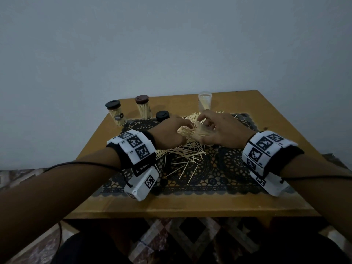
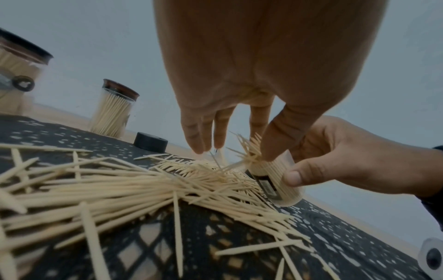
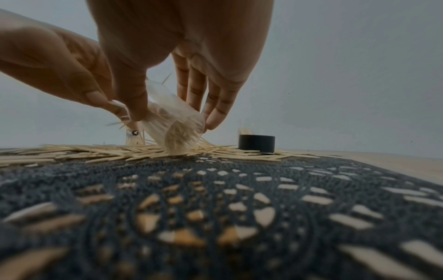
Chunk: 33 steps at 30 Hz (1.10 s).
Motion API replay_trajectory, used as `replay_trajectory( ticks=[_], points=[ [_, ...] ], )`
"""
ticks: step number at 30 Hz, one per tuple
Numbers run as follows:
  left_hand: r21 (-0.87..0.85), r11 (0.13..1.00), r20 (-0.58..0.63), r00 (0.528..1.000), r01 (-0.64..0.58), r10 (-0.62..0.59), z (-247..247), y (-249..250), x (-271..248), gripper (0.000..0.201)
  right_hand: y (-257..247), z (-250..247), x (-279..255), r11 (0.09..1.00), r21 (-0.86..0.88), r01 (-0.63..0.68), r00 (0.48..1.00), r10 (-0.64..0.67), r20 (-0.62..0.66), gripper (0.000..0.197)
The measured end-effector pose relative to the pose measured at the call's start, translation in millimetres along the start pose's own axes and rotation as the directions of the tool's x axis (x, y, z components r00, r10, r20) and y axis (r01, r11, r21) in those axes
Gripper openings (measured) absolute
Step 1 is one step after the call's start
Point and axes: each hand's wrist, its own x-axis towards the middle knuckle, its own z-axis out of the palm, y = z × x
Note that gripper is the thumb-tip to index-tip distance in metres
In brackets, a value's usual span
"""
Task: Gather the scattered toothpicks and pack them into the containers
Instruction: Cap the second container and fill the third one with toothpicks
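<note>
A wooden table [image 1: 190, 204] bears a dark lace mat [image 1: 224, 168], apparently three toothpick jars [image 1: 116, 115], and scattered toothpicks [image 1: 182, 157].

Table [image 1: 190, 204] w/ lace mat [image 1: 219, 180] on top. Loose toothpicks [image 1: 182, 155] piled mid-mat. Tilted container [image 2: 275, 181] in right hand [image 1: 224, 130], base on the pile; left hand [image 1: 169, 134] just left of it. Two capped jars [image 1: 116, 115] [image 1: 144, 109] far left, loose cap [image 1: 162, 115] beside them, open jar [image 1: 205, 101] behind the hands.
</note>
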Motion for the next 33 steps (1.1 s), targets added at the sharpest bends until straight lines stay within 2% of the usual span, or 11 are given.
replay_trajectory(
  ticks=[4, 8, 10, 13, 16, 20, 27, 31, 33],
  points=[
    [-0.129, 0.992, 0.061, 0.998, 0.011, -0.004, -2.5, 0.5, -0.4, 0.044, -0.3, 0.0, 0.1, 1.0, -0.02, 0.004, 1.0, -0.004, 0.002, 0.058],
    [-0.119, 0.992, 0.047, 0.998, 0.044, -0.039, -0.7, -4.1, -0.2, 0.036, -3.0, 0.1, 0.0, 1.0, -0.02, 0.003, 1.0, -0.003, 0.001, 0.057],
    [-0.143, 0.988, 0.052, 0.997, 0.056, -0.049, 0.3, -4.5, -0.5, 0.04, -2.9, 0.7, 0.3, 0.999, -0.042, 0.021, 1.0, -0.022, -0.006, 0.051],
    [-0.089, 0.995, 0.092, 0.995, 0.046, -0.038, 2.2, -5.6, 1.5, 0.039, -1.1, 0.2, 0.1, 0.998, -0.057, 0.03, 0.999, -0.031, -0.01, 0.047],
    [-0.153, 0.987, 0.077, 0.996, 0.046, -0.035, 2.1, -6.6, 2.0, 0.035, -1.2, 0.1, 0.5, 0.997, -0.063, 0.034, 0.999, -0.035, -0.01, 0.048],
    [-0.076, 0.997, 0.07, 0.998, 0.011, -0.005, 3.5, -9.0, 1.6, 0.035, -2.5, 0.4, 1.9, 0.995, -0.089, 0.043, 0.999, -0.041, 0.028, 0.043],
    [-0.008, 0.999, 0.105, 0.994, 0.038, -0.037, 6.2, -4.8, 3.6, 0.041, -0.4, 2.6, 3.3, 0.996, -0.067, 0.053, 0.998, -0.051, 0.041, 0.037],
    [-0.031, 0.997, 0.132, 0.989, 0.066, -0.061, 5.3, -7.7, 4.7, 0.043, 0.2, 2.1, 3.1, 0.997, -0.063, 0.05, 0.998, -0.048, 0.034, 0.037],
    [-0.049, 0.997, 0.136, 0.99, 0.054, -0.046, 5.9, -8.5, 5.6, 0.036, 0.8, 1.4, 3.0, 0.997, -0.061, 0.044, 0.999, -0.043, 0.026, 0.037]
  ],
)
